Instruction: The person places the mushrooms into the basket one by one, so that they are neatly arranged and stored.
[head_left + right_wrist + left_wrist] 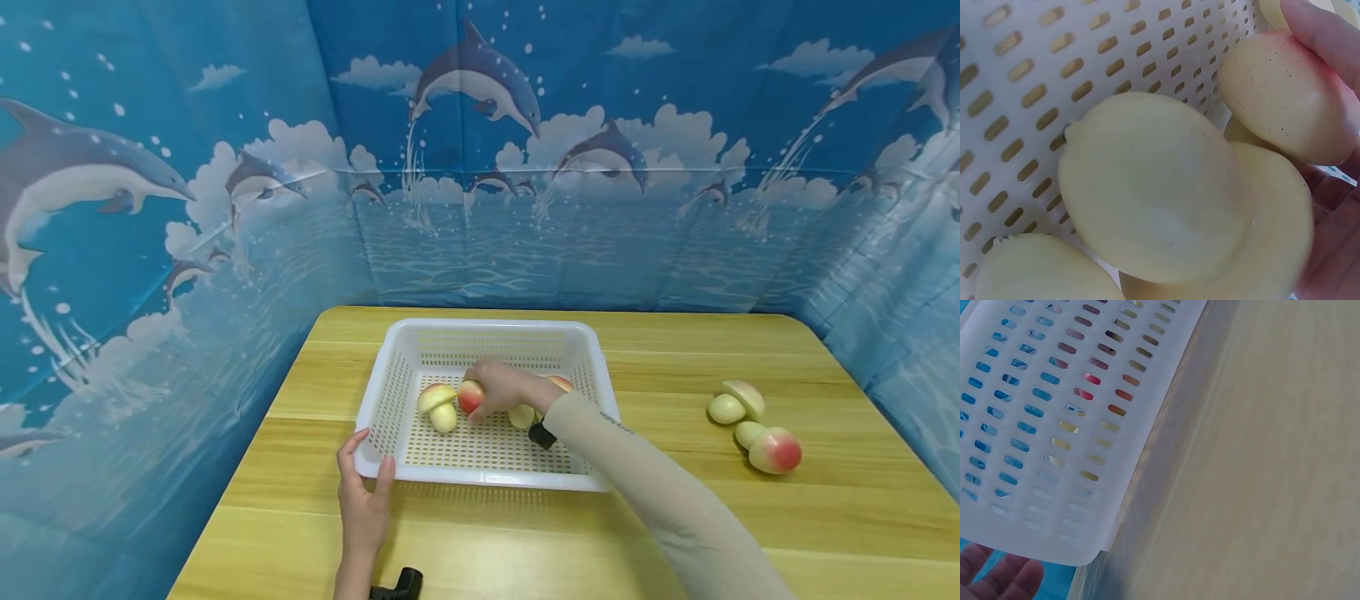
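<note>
A white perforated plastic basket (491, 477) stands on the table. My left hand (365, 492) grips its near left corner, thumb at the front rim and fingers along the side; some fingertips (1022, 578) show below the corner in the left wrist view. Inside the basket, my right hand (501, 387) holds a toy mushroom with a red-flushed cap (1288, 94). A yellowish mushroom (442, 417) lies just left of it. Under my right wrist, another pale mushroom (521, 416) is partly hidden. Large pale mushroom parts (1154, 187) fill the right wrist view.
To the right of the basket, two more toy mushrooms lie on the wooden table (675, 358): a pale one (738, 402) and one with a red-tipped cap (776, 451). A dolphin-print curtain (480, 242) hangs behind and beside the table.
</note>
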The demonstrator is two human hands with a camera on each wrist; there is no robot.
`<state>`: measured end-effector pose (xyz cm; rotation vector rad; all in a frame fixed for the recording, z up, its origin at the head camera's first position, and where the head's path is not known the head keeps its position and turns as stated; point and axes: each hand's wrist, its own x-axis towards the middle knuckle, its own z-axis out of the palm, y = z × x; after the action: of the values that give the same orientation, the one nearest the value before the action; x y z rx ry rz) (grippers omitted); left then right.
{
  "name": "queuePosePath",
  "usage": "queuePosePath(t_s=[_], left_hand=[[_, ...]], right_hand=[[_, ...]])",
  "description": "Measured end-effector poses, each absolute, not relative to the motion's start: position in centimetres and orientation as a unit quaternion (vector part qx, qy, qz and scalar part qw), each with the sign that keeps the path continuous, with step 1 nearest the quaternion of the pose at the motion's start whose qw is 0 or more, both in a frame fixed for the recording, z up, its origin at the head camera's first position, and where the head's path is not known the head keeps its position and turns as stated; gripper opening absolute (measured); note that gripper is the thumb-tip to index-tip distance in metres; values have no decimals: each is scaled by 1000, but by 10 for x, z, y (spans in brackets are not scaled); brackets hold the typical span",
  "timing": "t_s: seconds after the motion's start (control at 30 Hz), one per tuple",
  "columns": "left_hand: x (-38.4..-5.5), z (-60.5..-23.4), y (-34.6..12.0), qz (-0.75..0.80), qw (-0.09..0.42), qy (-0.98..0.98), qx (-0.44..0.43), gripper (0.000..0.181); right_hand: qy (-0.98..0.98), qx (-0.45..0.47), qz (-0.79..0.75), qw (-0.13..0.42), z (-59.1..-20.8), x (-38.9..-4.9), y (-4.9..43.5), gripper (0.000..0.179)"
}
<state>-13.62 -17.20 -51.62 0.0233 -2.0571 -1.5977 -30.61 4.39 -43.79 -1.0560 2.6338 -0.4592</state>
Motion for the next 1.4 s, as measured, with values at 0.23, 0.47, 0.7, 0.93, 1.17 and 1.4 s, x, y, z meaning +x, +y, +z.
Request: queuePosePath(t_s=[0.23, 0.47, 0.7, 0.93, 1.17, 1.4], left_hand=[[-137, -520, -176, -590, 269, -761, 0, 51], [-140, -525, -181, -586, 270, -764, -12, 50], [-141, -527, -183, -586, 271, -763, -14, 50], [-141, -530, -184, -591, 269, -760, -18, 49], [-141, -531, -184, -586, 268, -764, -13, 50], [-140, -530, -183, -588, 269, -763, -16, 50]], right_hand=[[913, -348, -158, 143, -440, -305, 43, 54], [914, -342, -164, 147, -442, -304, 41, 56], [916, -342, -157, 139, -447, -306, 38, 58], [917, -337, -164, 138, -450, -307, 38, 57], [916, -327, -177, 151, -449, -307, 39, 55], [916, -321, -180, 162, -448, -308, 40, 52]])
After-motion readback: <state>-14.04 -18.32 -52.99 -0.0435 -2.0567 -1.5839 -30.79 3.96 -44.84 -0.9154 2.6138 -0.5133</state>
